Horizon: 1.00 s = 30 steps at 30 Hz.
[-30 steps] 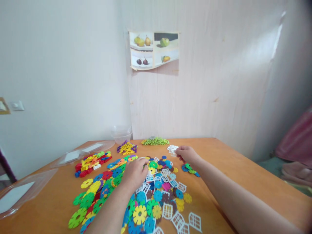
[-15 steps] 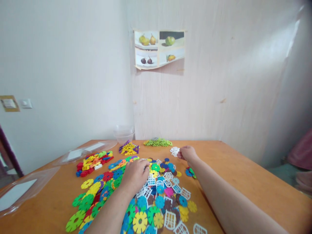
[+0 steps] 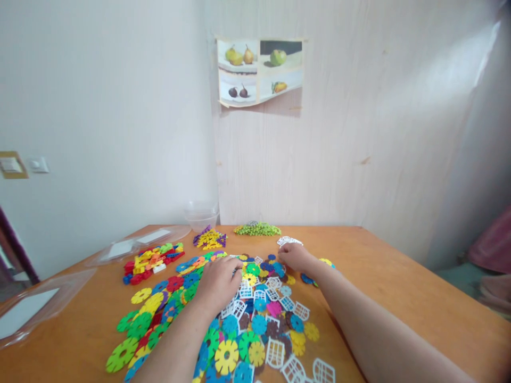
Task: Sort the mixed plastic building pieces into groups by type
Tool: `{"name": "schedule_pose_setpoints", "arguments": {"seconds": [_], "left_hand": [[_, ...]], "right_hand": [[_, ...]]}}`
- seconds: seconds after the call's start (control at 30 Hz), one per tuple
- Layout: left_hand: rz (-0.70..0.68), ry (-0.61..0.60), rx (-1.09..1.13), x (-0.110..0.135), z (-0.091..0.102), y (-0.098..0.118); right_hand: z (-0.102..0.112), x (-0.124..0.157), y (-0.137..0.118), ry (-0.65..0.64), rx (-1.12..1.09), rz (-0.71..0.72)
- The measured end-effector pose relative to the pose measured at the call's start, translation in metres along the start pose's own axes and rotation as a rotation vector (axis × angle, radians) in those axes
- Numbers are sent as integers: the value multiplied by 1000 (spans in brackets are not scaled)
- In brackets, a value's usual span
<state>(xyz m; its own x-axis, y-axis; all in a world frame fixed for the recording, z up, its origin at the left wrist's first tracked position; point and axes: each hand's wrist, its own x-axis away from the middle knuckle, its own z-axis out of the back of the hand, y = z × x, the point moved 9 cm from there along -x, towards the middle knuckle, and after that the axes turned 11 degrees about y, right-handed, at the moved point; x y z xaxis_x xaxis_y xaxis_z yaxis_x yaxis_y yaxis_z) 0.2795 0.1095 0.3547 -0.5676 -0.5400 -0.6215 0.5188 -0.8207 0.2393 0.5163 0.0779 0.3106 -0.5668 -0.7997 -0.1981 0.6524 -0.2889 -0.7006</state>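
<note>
My left hand [image 3: 221,279] rests over the heap of coloured flower-shaped discs [image 3: 227,356], its fingers curled together. A small dark bit shows at its fingertips, too small to name. White window-shaped lattice pieces [image 3: 275,353] lie among the discs, several right beside that hand. At the heap's far right edge is my right hand [image 3: 296,256], fingers bent downward and partly hidden, with nothing visible in them. Just behind it lies a small pile of white lattice pieces [image 3: 288,241]. A few blue, green and yellow discs [image 3: 307,279] sit under and beside the right wrist.
Farther back on the wooden table [image 3: 399,298] are a green pile of small pieces [image 3: 258,229], a purple and yellow pile [image 3: 211,238] and a clear plastic tub [image 3: 200,215]. Red and yellow blocks [image 3: 147,263] and clear lids [image 3: 40,306] lie on the left.
My right hand has moved from the small white pile toward me and slightly left, to the heap's edge. My left hand has stayed nearly in place. The view has tilted down slightly.
</note>
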Motion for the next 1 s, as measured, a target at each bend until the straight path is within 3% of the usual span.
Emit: {"name": "schedule_pose_setpoints", "arguments": {"seconds": [0.17, 0.33, 0.57, 0.67, 0.87, 1.0], "left_hand": [[-5, -1, 7, 0, -3, -1], [-25, -10, 20, 1, -5, -1], [-18, -22, 56, 0, -2, 4], [-13, -40, 60, 0, -3, 5], [-16, -43, 58, 1, -4, 4], [-16, -45, 58, 2, -4, 4]], "right_hand": [[-17, 18, -25, -134, 34, 87], [-36, 37, -37, -302, -54, 55], [-37, 65, -70, -475, -328, -56], [-35, 71, -84, -546, -458, -34], [-9, 41, -64, -304, -176, 130], [-12, 45, -50, -450, -49, 166]]}}
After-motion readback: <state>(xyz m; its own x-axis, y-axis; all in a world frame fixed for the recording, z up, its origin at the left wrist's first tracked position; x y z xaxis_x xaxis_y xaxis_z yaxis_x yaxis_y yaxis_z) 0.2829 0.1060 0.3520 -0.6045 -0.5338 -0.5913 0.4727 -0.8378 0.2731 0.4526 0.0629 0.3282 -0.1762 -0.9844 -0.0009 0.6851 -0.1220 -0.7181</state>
